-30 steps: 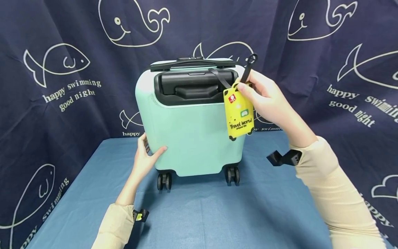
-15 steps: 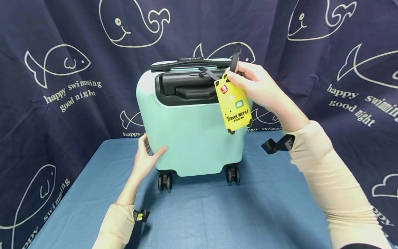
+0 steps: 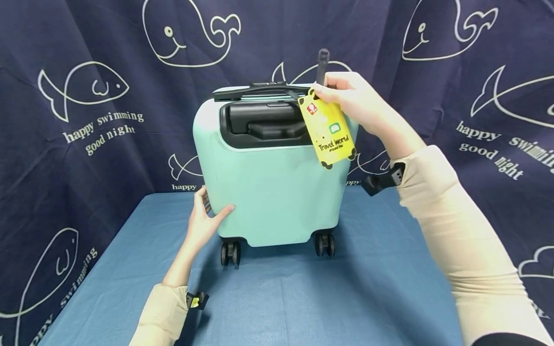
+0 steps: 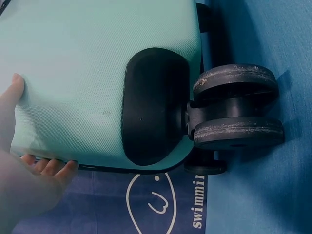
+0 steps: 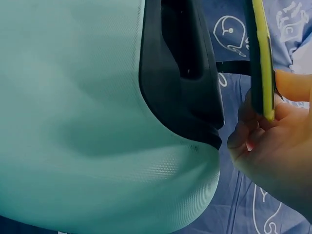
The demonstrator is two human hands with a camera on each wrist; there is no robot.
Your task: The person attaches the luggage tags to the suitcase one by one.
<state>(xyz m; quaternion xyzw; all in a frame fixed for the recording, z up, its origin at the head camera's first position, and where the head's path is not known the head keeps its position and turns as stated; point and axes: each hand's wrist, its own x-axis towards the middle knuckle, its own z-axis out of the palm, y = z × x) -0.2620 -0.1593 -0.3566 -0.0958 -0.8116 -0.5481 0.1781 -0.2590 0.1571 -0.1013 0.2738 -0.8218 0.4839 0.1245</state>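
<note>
A mint-green suitcase [image 3: 268, 192] stands upright on its black wheels. My left hand [image 3: 203, 218] grips its lower left side, thumb on the front face and fingers round the edge; the left wrist view shows the same hold beside a wheel [image 4: 239, 131]. At the upper right corner my right hand [image 3: 359, 103] pinches the top of a yellow luggage tag [image 3: 329, 129] lettered "Travel World". The tag's black strap [image 3: 322, 65] sticks up above the fingers, and part of it runs toward the black carry handle [image 3: 268, 90]. In the right wrist view the tag appears edge-on.
A blue cloth [image 3: 277, 302] covers the table under the suitcase. Behind it hangs a navy curtain [image 3: 108, 173] printed with fish and whales. The retracted trolley handle [image 3: 264, 117] sits in a black recess below the carry handle.
My right hand has moved up and to the left with the luggage tag, raising it closer to the carry handle. The strap end now points straighter up. My left hand keeps its hold.
</note>
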